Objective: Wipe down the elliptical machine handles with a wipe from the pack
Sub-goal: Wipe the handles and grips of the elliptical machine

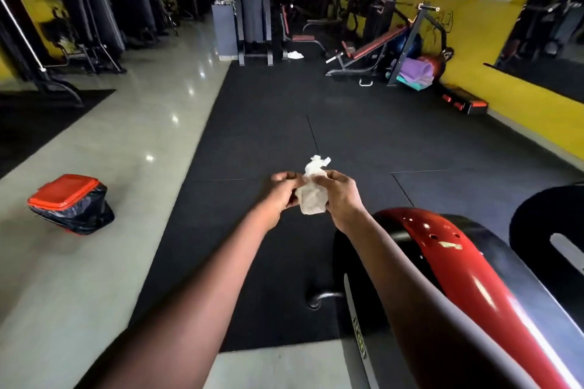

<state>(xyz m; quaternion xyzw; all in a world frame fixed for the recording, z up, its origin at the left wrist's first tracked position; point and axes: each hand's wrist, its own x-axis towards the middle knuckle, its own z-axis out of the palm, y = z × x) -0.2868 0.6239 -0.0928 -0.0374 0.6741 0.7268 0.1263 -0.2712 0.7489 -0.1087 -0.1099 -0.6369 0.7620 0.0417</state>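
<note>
A crumpled white wipe (313, 196) is held out in front of me over the black rubber floor, bunched up with a tuft sticking out on top. My left hand (282, 191) pinches its left side. My right hand (339, 194) grips its right side, fingers curled around it. The red and black body of the elliptical machine (442, 249) fills the lower right, under my right forearm. Neither its handles nor the wipe pack are in view.
A bin (71, 204) with a red lid and black liner stands on the pale tiles at left. Weight machines line the left wall; benches (373, 50), rolled mats (414, 71) and a step (464, 101) sit along the yellow right wall. A white cloth (295, 55) lies far ahead.
</note>
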